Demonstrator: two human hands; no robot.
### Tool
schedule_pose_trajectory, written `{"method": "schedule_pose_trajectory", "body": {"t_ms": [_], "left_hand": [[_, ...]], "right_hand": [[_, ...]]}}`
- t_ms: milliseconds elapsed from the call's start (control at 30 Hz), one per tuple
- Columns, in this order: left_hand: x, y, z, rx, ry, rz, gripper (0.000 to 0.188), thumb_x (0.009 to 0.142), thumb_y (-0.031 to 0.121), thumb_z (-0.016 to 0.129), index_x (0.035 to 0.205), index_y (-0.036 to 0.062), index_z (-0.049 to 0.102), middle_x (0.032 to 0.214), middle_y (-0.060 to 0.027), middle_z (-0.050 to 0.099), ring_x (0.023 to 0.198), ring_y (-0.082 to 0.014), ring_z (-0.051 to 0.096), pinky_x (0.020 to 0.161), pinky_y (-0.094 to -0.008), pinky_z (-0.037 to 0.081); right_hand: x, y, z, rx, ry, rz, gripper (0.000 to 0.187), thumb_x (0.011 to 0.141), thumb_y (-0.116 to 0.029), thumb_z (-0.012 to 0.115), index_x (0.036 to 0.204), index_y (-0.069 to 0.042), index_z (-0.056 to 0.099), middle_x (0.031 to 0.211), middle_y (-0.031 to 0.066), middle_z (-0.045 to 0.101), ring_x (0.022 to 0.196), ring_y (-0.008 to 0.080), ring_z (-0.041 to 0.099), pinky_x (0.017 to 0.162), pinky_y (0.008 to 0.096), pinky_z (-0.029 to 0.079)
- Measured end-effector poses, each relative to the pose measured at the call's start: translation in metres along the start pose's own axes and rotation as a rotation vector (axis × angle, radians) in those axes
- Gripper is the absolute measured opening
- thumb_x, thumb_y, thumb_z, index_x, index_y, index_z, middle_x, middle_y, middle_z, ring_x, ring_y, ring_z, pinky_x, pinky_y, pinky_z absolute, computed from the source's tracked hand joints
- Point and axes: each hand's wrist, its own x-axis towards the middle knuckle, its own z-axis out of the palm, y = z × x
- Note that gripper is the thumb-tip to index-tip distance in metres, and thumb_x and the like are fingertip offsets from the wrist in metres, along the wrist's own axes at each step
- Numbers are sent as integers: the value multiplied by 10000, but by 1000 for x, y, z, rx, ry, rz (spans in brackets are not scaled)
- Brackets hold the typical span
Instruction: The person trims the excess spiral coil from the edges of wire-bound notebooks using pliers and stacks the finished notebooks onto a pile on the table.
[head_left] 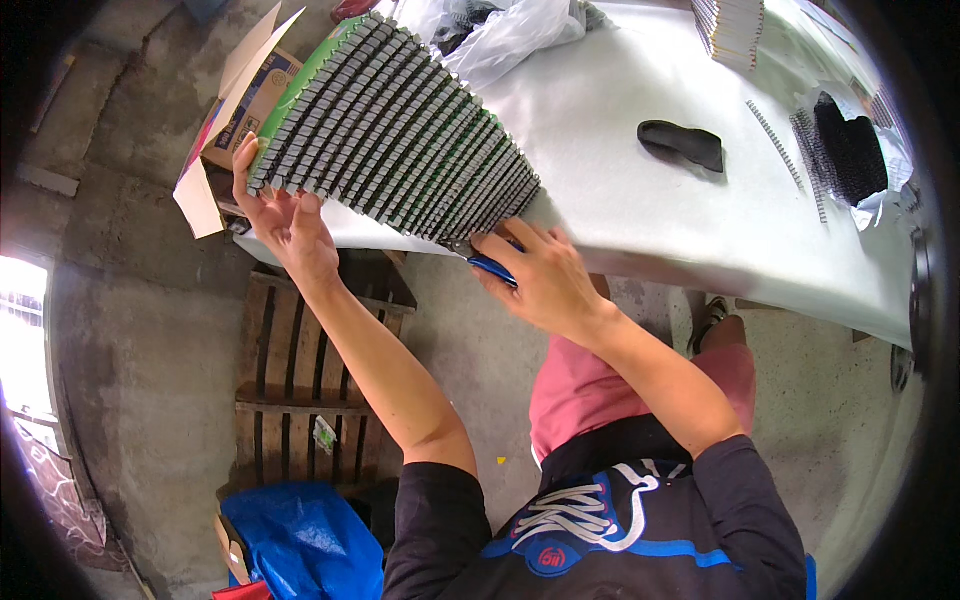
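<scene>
A large green-edged panel (385,130) carries many rows of small grey and black pieces; it lies at the left end of the white table, its near edge toward me. My left hand (290,220) grips its near left corner, with the thumb on the near edge and fingers around the side. In my right hand (540,270) is a pair of blue-handled pliers (492,267), my fingers wrapped around the handles. The tips of the pliers meet the panel's near right corner, where I cannot make out what lies between the jaws.
An open cardboard box (250,105) stands beside the panel. On the white table (600,190) are a clear plastic bag (530,40), a dark curved piece (682,145), thin toothed strips (775,145) and black mesh (850,150). Below are a wooden pallet (300,350) and a blue bag (305,540).
</scene>
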Motion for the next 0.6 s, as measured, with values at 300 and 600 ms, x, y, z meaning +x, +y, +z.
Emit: {"method": "schedule_pose_trajectory", "body": {"t_ms": [300,600], "left_hand": [[0,0,-1,17,-7,18,757,663,138,783,1305,69,388,1350,-93,381,1166,-219,458,992,-369,421],[0,0,0,3,0,0,748,664,143,781,1300,70,394,1352,-89,378,1158,-219,467,987,-358,424]], "right_hand": [[7,1,-3,702,-338,467,230,848,-263,603,999,-94,565,850,133,623,663,321,603,606,398,475],[-11,-3,-5,126,-42,167,355,810,-298,635,1107,-124,549,1007,102,536,963,286,528,843,439,363]]}}
